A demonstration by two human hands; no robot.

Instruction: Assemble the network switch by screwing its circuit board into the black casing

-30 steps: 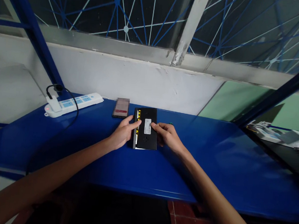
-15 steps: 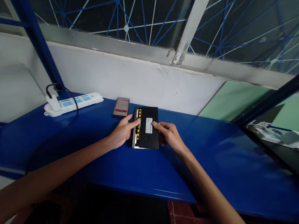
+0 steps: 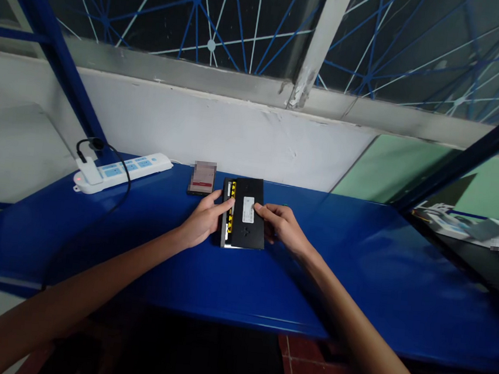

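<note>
A flat black network switch, with a white label and a row of yellow ports along its left part, is held between both hands above the blue table. My left hand grips its left side, thumb lying over the yellow ports and the other fingers mostly hidden underneath. On the opposite edge my right hand pinches it, thumb by the white label, the remaining fingers curled below. A silver-grey strip shows along the left edge of the switch.
A white power strip with a plugged-in adapter and black cable lies at the back left of the blue table. Near the wall is a small dark item, partly blurred. Boxes and papers sit at the right.
</note>
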